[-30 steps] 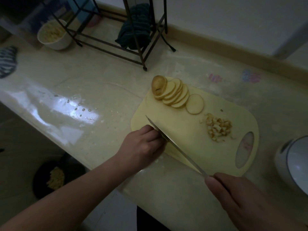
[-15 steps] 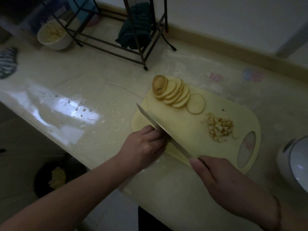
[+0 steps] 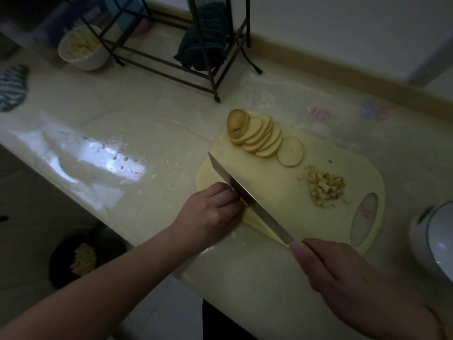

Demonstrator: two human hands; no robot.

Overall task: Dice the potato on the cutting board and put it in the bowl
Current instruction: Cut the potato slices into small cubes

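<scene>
Dim light. Pale yellow plastic cutting board (image 3: 282,192) flat on glossy cream countertop (image 3: 147,133), near front edge.

Left hand (image 3: 210,212) at board's near-left corner, fingers curled down over a small yellow potato piece (image 3: 243,201), mostly hidden under fingertips. Long steel kitchen knife (image 3: 247,197) lying diagonally across board, blade flat against left knuckles, tip past board's left edge. Right hand (image 3: 343,273) wrapped round knife handle at board's near edge; handle itself covered by the hand.

Row of overlapping round potato slices (image 3: 259,136) at board's far corner, skin-on end piece leaning at the left of the row, one slice lying flat at the right. Heap of small diced potato cubes (image 3: 323,186) toward board's right end, beside the oval handle hole. Both well apart from left hand, beyond the blade.

White round bowl (image 3: 431,241) just off board's right end, partly cut by frame edge. Second white bowl (image 3: 83,49) holding pale pieces, far left. Black wire rack (image 3: 208,69) behind board, dark green cloth (image 3: 203,42) hanging in it. Striped cloth (image 3: 12,87) at left edge. Dark pan (image 3: 85,258) with yellow scraps on floor below counter.
</scene>
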